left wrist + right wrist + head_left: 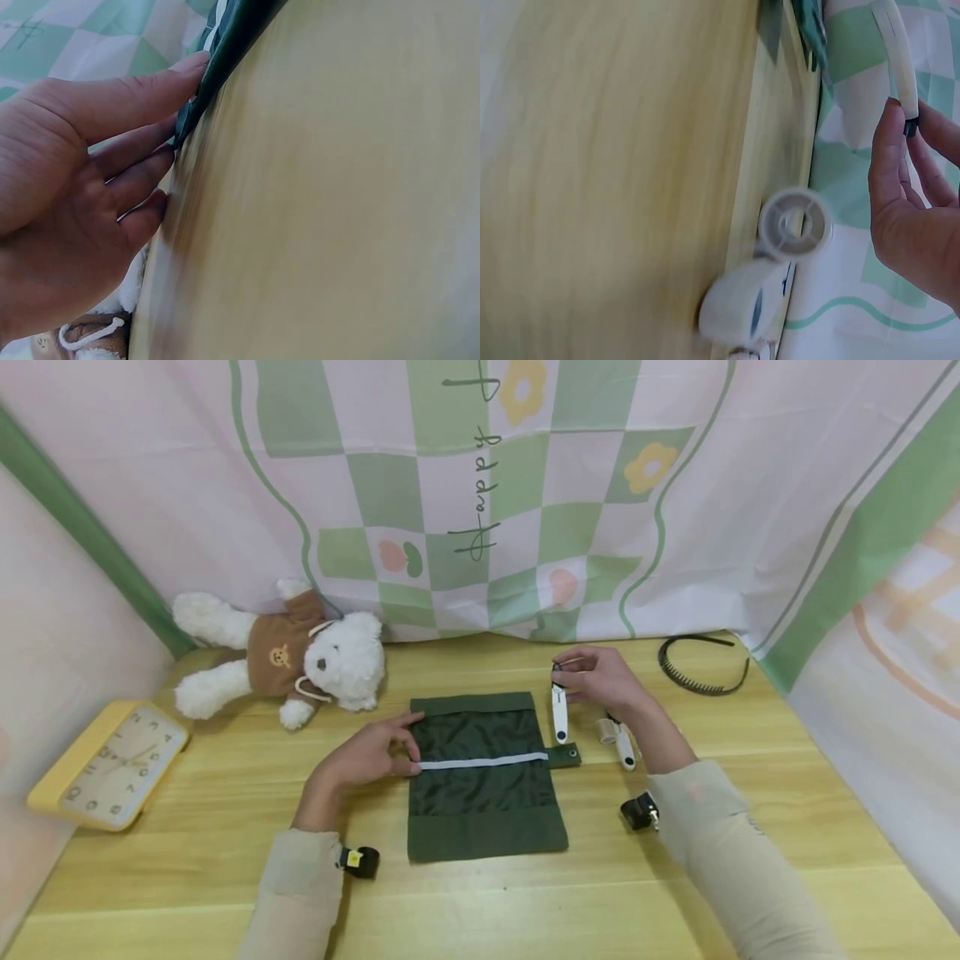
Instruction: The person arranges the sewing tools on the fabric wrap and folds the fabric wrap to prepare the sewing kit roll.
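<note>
A dark green cloth tool roll [480, 793] lies unfolded, with a white elastic strip across its middle and a snap tab on its right side. My left hand [367, 750] pinches its left edge by the strip; in the left wrist view the thumb lies over the cloth [232, 45] and the fingers are behind it. My right hand [600, 677] holds a slim white tool [560, 714] by its black end, above the table to the right of the roll. Its white body points away from the fingertips in the right wrist view.
Near my right forearm lie a small white spool [606, 731] and a second white tool [625, 750]. A black headband [705, 685] is at the back right. A plush bear [277, 652] and a yellow clock [112, 764] stand left. A patterned curtain [465, 527] borders the back.
</note>
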`<state>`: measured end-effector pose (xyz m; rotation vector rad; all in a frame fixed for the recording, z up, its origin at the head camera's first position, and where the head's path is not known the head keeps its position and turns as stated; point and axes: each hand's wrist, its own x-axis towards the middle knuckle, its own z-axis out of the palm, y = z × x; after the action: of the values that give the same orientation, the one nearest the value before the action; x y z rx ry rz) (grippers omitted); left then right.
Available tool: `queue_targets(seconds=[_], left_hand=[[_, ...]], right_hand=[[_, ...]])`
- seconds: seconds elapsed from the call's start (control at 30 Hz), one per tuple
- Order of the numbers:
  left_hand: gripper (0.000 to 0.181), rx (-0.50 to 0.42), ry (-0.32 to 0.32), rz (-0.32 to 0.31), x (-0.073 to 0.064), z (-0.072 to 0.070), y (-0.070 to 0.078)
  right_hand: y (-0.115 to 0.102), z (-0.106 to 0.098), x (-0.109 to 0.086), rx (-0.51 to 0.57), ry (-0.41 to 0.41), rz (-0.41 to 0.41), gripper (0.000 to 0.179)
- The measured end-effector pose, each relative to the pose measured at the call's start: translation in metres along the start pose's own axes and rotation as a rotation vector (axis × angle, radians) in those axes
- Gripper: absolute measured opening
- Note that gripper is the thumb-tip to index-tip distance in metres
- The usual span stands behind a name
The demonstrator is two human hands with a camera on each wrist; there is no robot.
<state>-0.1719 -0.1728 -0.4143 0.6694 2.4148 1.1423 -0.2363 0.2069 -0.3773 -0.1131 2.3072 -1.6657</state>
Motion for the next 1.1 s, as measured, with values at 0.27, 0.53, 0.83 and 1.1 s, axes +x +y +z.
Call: queue_targets(seconds=[0.27,0.53,0.83,1.1], left_hand=[[0.006,-0.025,0.003,0.008,0.000,0.001,-0.001],[0.006,-0.029,0.002,0.001,-0.001,0.000,-0.001],[0.006,-0.040,0.002,-0.001,-0.002,0.000,0.002],[0.006,-0.037,-0.003,0.007,-0.002,0.000,0.002]], right_hand=[[-0.005,0.013,0.004,0.069,-0.001,0.002,0.046],[-0.008,0.027,0.009,0.115,-0.009,0.001,0.047],[-0.016,0.045,0.013,0.172,-0.034,-0.019,0.045],[-0.018,0.056,0.017,0.194,-0.051,-0.025,0.044]])
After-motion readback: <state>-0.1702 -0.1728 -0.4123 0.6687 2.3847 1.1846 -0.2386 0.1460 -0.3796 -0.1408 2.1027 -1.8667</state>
